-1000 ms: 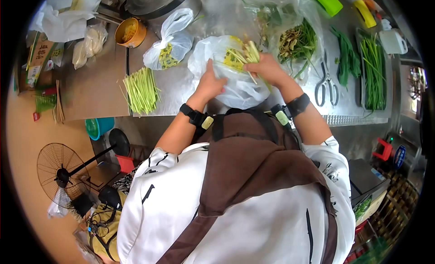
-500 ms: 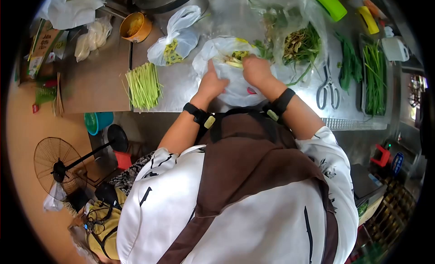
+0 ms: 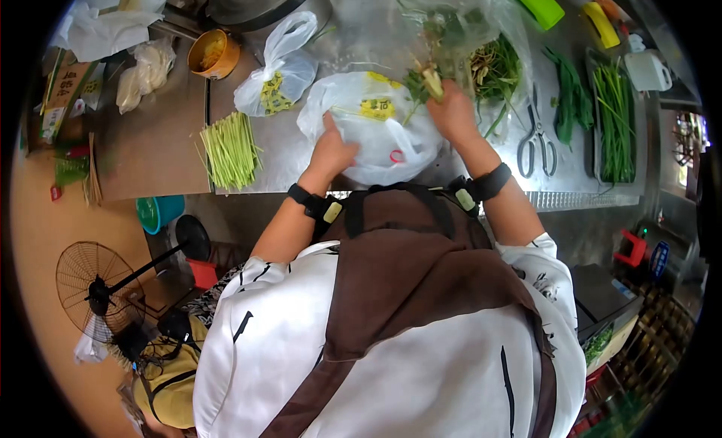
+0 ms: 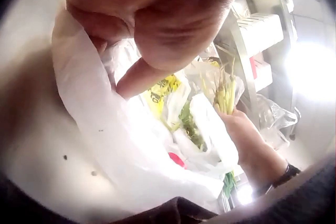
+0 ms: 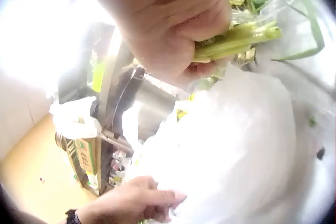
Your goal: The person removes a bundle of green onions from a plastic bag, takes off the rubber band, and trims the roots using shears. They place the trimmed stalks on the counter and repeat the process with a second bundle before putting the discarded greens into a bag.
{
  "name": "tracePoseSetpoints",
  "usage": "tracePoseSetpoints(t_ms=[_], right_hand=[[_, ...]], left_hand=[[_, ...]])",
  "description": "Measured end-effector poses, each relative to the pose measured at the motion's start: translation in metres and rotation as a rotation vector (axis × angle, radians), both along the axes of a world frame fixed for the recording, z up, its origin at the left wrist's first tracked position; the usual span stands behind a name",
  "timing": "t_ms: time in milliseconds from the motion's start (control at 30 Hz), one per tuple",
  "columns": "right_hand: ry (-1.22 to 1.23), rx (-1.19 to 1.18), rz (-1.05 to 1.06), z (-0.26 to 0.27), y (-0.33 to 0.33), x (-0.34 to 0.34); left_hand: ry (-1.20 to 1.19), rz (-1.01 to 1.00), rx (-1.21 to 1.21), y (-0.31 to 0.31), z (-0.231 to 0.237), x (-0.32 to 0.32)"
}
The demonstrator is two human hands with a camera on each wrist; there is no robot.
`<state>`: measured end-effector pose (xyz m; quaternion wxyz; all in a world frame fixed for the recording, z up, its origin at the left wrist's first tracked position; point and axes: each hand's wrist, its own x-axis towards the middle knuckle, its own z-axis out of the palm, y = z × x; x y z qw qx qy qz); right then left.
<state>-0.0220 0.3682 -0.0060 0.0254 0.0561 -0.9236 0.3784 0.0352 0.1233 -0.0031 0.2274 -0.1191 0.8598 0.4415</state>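
My right hand [image 3: 453, 114] grips a bunch of leafy green stalks [image 3: 431, 84], just right of a white plastic bag [image 3: 376, 148] with yellow printed labels. Pale cut ends of the stalks [image 5: 239, 43] poke out of the fist in the right wrist view. On the bag's left side, my left hand [image 3: 331, 148] pinches its edge between thumb and fingers. Through the bag's opening, green leaves [image 4: 191, 129] show in the left wrist view. A clear plastic bag [image 3: 496, 20] with greens and roots [image 3: 500, 65] lies beyond my right hand.
Cut pale green stems [image 3: 231, 152] lie at left, near a tied white bag [image 3: 274, 84] and an orange pot [image 3: 214, 54]. To the right are scissors [image 3: 536, 141], loose green leaves [image 3: 569, 95] and a tray of long greens [image 3: 615, 122]. A large lidded pot [image 3: 259, 5] stands behind.
My right hand with the stalks was over the white bag, dipped low at its opening, then moved right, off it. My left hand has stayed at the bag's left side.
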Motion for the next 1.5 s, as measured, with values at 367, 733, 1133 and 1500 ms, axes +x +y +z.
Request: tracePoseSetpoints(t_ms=[367,733,1133,1500], right_hand=[[-0.119,0.347,-0.112,-0.015,-0.024,-0.013],[-0.143,0.15,-0.065,-0.001,-0.017,-0.024],[-0.044,0.375,0.567,-0.008,-0.048,0.021],[-0.177,0.133,0.371,-0.008,-0.02,0.011]], left_hand=[[-0.008,0.018,-0.013,-0.006,-0.007,0.011],[-0.04,0.043,0.049,-0.01,0.003,0.016],[0.006,0.044,0.095,-0.009,-0.012,0.01],[0.168,-0.246,-0.145,-0.005,0.02,0.017]])
